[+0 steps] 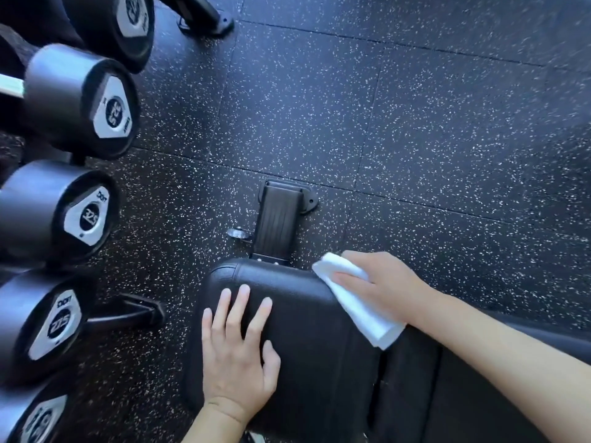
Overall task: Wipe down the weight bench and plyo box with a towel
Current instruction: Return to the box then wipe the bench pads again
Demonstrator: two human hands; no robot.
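Towel (358,302) under right hand (380,282) drapes diagonally.

A gym; racked dumbbells (80,103), speckled rubber floor (415,139), padded bench (307,330).

The weight bench pad (307,330) looks like black grained vinyl with a dull sheen. The towel (355,302) is soft white cloth, matt. The floor (415,139) is rough black rubber with pale specks. The dumbbell heads (54,100) look smooth and semi-glossy, with silvery end plates.
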